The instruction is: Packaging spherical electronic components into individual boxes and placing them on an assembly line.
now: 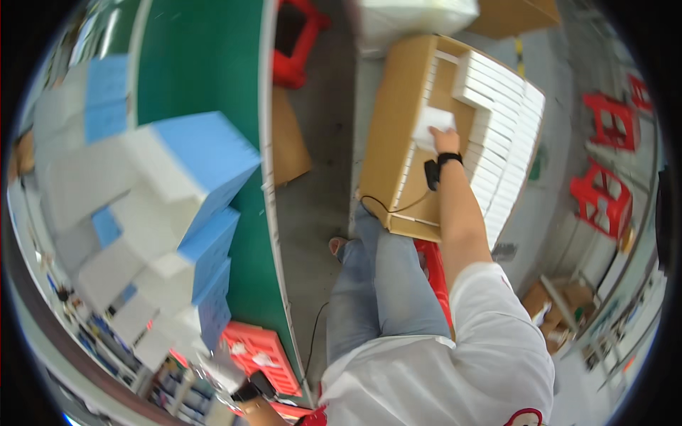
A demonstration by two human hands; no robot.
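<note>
My right hand (446, 140) reaches into a large brown carton (398, 92) and grips a small white box (430, 126), fingers closed on its near edge. Rows of similar white boxes (497, 106) fill the carton's right side, and a thin row lines its left wall. At the lower left, my left hand (222, 373) is smeared by motion. It is beside a red tray (263, 355) and below a stack of white and blue boxes (206, 156); whether it holds anything is unclear. A black band with a small device and a cable sits on my right wrist.
A green-topped bench (199, 64) runs along the left and carries the stacked boxes. Red stools (604, 199) stand on the grey floor at right. A white wrapped bundle (419, 21) is beyond the carton. Another open carton (561, 305) lies at lower right.
</note>
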